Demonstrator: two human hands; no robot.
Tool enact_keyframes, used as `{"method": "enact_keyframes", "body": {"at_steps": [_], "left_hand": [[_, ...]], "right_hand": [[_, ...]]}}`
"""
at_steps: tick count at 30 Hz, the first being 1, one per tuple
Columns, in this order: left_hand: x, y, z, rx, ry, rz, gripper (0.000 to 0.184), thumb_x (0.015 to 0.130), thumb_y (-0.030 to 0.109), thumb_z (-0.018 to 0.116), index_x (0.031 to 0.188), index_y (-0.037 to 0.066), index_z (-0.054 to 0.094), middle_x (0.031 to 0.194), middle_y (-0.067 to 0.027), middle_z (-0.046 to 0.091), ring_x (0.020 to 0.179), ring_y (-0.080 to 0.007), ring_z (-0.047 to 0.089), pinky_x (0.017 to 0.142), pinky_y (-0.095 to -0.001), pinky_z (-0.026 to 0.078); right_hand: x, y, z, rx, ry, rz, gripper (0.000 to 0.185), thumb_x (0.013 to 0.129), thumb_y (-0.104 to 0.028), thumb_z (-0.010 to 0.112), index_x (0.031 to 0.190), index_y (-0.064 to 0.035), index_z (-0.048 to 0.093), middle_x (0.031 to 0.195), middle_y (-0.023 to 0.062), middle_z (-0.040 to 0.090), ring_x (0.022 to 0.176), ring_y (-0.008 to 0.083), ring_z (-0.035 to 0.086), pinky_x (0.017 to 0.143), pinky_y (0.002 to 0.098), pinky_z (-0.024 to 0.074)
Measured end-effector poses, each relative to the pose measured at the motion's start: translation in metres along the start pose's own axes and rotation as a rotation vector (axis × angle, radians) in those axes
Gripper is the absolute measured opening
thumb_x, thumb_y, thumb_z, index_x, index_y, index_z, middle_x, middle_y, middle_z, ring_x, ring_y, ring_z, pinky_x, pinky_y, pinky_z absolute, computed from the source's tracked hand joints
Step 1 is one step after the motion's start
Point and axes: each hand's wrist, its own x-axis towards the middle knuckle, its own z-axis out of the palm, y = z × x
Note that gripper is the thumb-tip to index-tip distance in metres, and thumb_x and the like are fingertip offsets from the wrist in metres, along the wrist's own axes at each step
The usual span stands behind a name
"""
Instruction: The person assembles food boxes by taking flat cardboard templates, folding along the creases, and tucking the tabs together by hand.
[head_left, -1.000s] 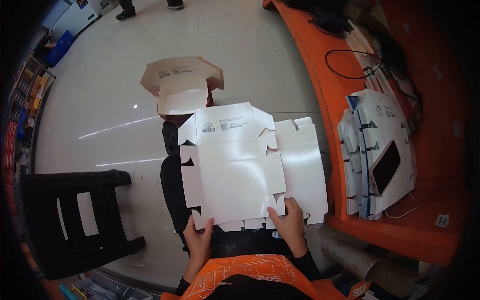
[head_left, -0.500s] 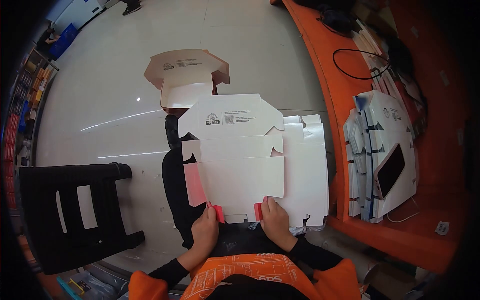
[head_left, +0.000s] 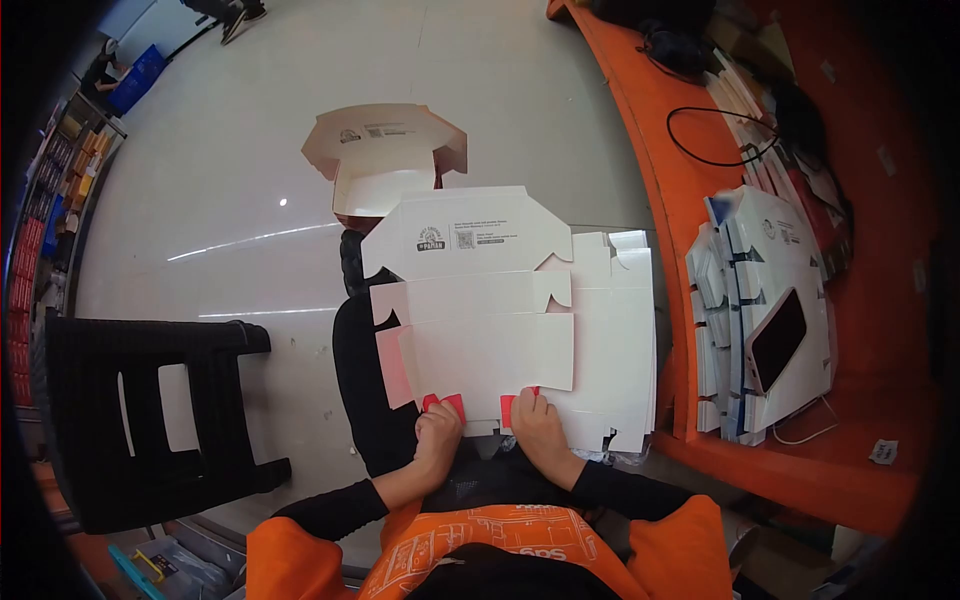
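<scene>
A white die-cut cardboard sheet (head_left: 470,300) with a printed logo on its far flap lies across my lap. My left hand (head_left: 438,432) is closed on its near left corner, where a small flap is folded in and shows its red side. At the near right corner, my right hand (head_left: 537,425) grips another red-backed flap with fingers curled. More flat white sheets (head_left: 610,340) lie under it and to the right. Beyond stands a folded box (head_left: 385,185) with its lid raised.
A black plastic stool (head_left: 150,420) is on the left. On the right, an orange shelf (head_left: 640,120) holds stacked cardboard (head_left: 765,260), a phone (head_left: 777,340) and a black cable. Shelves of goods (head_left: 50,200) line the far left. Another person's legs (head_left: 230,15) show at the top.
Both hands have turned inward and closed on the near corner flaps, which are now folded over with red showing. The sheet's left side flap has tilted up. The distant person's feet have shifted.
</scene>
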Motion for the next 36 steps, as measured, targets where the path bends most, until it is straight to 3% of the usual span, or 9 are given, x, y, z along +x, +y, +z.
{"method": "enact_keyframes", "body": {"at_steps": [3, 7, 11, 14, 22, 26, 29, 32, 36], "left_hand": [[-0.014, -0.025, 0.004, -0.275, 0.184, 0.035, 0.013, 0.081, 0.015, 0.054, 0.072, 0.011, 0.045, 0.064, -0.0019, 0.047, 0.056, -0.013, 0.057, 0.047, -0.0227, 0.043], [-0.052, -0.103, -0.029, -1.01, -0.14, 0.017, 0.035, 0.081, 0.026, 0.063, 0.098, -0.002, 0.051, 0.087, -0.014, 0.057, 0.079, -0.0324, 0.062, 0.066, -0.0374, 0.051], [-0.063, -0.122, -0.045, -1.124, 0.001, -0.31, 0.066, 0.08, 0.03, 0.066, 0.124, -0.009, 0.038, 0.119, -0.0244, 0.046, 0.108, -0.04, 0.049, 0.089, -0.0429, 0.043], [-0.037, -0.111, -0.05, -1.189, 0.237, -0.355, 0.075, 0.082, 0.026, 0.064, 0.134, -0.012, 0.026, 0.135, -0.0302, 0.031, 0.124, -0.0433, 0.033, 0.104, -0.0439, 0.028], [-0.013, -0.079, -0.036, -1.177, 0.331, -0.386, 0.079, 0.078, 0.026, 0.067, 0.131, -0.017, 0.026, 0.135, -0.0339, 0.03, 0.126, -0.0452, 0.029, 0.107, -0.0469, 0.024], [-0.011, -0.091, -0.052, -1.282, 0.453, -0.352, 0.057, 0.079, 0.021, 0.067, 0.121, -0.004, 0.041, 0.123, -0.0268, 0.042, 0.115, -0.0426, 0.041, 0.099, -0.0452, 0.035], [-0.001, -0.084, -0.05, -1.54, 0.316, -0.178, 0.048, 0.081, 0.019, 0.063, 0.118, -0.003, 0.042, 0.122, -0.0242, 0.045, 0.112, -0.0407, 0.047, 0.093, -0.0419, 0.041], [0.01, -0.061, -0.042, -1.346, 0.363, -0.166, 0.049, 0.08, 0.018, 0.063, 0.118, -0.003, 0.041, 0.125, -0.0278, 0.043, 0.114, -0.0413, 0.046, 0.093, -0.0412, 0.042], [0.018, -0.044, -0.037, -1.042, 0.316, -0.111, 0.054, 0.083, 0.029, 0.059, 0.12, -0.008, 0.042, 0.129, -0.0309, 0.039, 0.122, -0.0455, 0.038, 0.102, -0.0432, 0.034]], "right_hand": [[-0.013, 0.02, -0.009, 0.557, 0.172, 0.128, 0.008, 0.072, -0.011, 0.059, 0.073, -0.0037, 0.054, 0.078, 0.0091, 0.048, 0.067, 0.0233, 0.053, 0.054, 0.033, 0.0429], [-0.035, 0.043, -0.039, 0.632, 0.084, 0.412, 0.027, 0.077, -0.02, 0.067, 0.087, 0.0025, 0.055, 0.077, 0.0124, 0.05, 0.067, 0.0301, 0.055, 0.057, 0.0372, 0.0455], [-0.027, 0.039, -0.074, 0.724, 0.09, 0.779, 0.058, 0.077, -0.028, 0.067, 0.118, 0.0072, 0.045, 0.101, 0.0172, 0.047, 0.091, 0.0334, 0.054, 0.075, 0.0382, 0.046], [-0.015, 0.036, -0.067, 0.617, 0.144, 0.743, 0.073, 0.078, -0.027, 0.067, 0.13, 0.0097, 0.033, 0.118, 0.0209, 0.039, 0.109, 0.0378, 0.044, 0.09, 0.0417, 0.0394], [-0.004, 0.037, -0.06, 0.717, 0.193, 0.707, 0.059, 0.074, -0.016, 0.067, 0.122, 0.0089, 0.044, 0.124, 0.0218, 0.042, 0.113, 0.0405, 0.039, 0.097, 0.0475, 0.0307], [-0.005, 0.035, -0.057, 0.692, 0.138, 0.692, 0.057, 0.075, -0.011, 0.063, 0.124, 0.0129, 0.043, 0.13, 0.0252, 0.039, 0.116, 0.0413, 0.035, 0.101, 0.0484, 0.0268], [0.0, 0.036, -0.076, 0.353, 0.407, 0.516, 0.029, 0.089, -0.018, 0.056, 0.102, 0.0072, 0.058, 0.1, 0.0199, 0.059, 0.093, 0.0261, 0.055, 0.081, 0.0397, 0.0439], [0.001, 0.031, -0.078, 0.707, -0.017, 0.67, 0.052, 0.086, -0.019, 0.056, 0.129, 0.0089, 0.042, 0.131, 0.0262, 0.042, 0.12, 0.0388, 0.037, 0.103, 0.0466, 0.0266], [0.0, 0.027, -0.073, 0.573, 0.042, 0.669, 0.054, 0.086, -0.021, 0.057, 0.128, 0.0096, 0.042, 0.129, 0.0274, 0.044, 0.119, 0.0391, 0.039, 0.102, 0.0458, 0.0291]]}}
